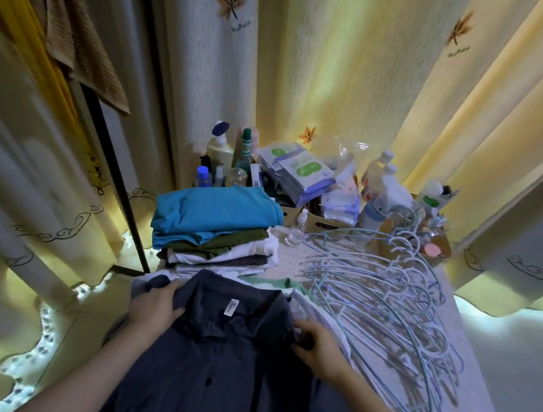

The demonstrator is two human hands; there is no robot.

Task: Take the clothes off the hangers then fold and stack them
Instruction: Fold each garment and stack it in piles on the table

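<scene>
Your left hand [154,308] grips the dark blue shirt [228,366] at one shoulder, your right hand [320,349] pinches the other. Collar spread between them, on the counter [473,339]. Folded stack [215,229] just beyond, hangers [385,300] piled right. Shirt's hem runs out of frame.

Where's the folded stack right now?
Head view, centre-left on the table: the folded stack, teal shirt on top, sits beyond the dark shirt, left of the hanger pile.

No legible text — shirt label [228,308] and curtain script [240,26] both too blurred.
</scene>
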